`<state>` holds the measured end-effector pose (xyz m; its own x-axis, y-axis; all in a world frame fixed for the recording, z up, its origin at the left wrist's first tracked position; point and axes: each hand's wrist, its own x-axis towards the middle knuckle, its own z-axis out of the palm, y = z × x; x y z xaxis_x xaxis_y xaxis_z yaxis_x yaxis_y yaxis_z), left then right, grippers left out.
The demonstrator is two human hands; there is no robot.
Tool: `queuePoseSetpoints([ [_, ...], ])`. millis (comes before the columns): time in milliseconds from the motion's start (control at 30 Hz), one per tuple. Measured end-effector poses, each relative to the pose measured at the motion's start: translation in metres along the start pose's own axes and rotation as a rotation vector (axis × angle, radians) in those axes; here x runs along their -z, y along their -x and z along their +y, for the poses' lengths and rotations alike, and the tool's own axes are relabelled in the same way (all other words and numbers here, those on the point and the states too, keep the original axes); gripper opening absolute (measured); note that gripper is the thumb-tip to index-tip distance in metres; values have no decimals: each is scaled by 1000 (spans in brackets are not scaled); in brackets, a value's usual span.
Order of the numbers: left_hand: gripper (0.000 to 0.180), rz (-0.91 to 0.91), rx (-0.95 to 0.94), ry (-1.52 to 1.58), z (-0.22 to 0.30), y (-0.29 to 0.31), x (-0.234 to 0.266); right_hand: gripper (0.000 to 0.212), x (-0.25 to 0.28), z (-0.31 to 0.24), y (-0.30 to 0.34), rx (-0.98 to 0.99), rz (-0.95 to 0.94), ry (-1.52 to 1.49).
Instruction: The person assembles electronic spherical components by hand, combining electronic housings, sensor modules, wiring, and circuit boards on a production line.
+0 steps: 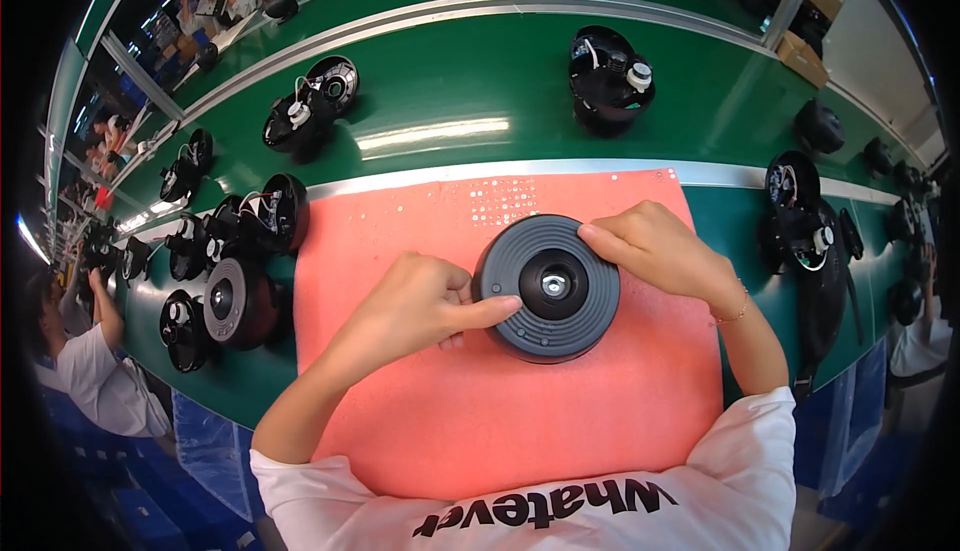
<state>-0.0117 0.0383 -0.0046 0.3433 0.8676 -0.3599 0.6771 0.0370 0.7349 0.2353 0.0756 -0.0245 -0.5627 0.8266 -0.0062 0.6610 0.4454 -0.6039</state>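
A round dark grey device [585, 301] with concentric ridges and a glossy black dome with a small lens at its centre sits on the pink mat [520, 421]. My left hand [420, 301] grips its left side, the thumb lying over the ridged face and the fingers curled at the edge. At the upper right rim my right hand [660, 246] holds on, thumb on the face and the other fingers partly hidden behind the rim. Just beyond the device, small screws [503, 201] lie in rows on the mat.
Opened black round housings [280, 211] with white wires crowd the left of the green table. Another grey ridged device [235, 301] stands among them. More opened housings lie on the far belt [610, 81] and at right [800, 211]. A co-worker [100, 351] sits at left.
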Motion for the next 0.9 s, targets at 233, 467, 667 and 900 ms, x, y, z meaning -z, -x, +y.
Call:
queuePoseSetpoints([
  [233, 53, -109, 41, 12, -1, -7, 2, 42, 7, -10, 2, -74, -85, 148],
  [467, 51, -122, 28, 11, 0, -8, 4, 28, -11, -36, 10, 381, 374, 203],
  [667, 51, -104, 16, -14, 1, -7, 5, 31, -13, -39, 14, 537, 185, 42],
  [900, 52, -136, -30, -104, 3, -11, 8, 45, -14, -41, 13, 538, 7, -122],
])
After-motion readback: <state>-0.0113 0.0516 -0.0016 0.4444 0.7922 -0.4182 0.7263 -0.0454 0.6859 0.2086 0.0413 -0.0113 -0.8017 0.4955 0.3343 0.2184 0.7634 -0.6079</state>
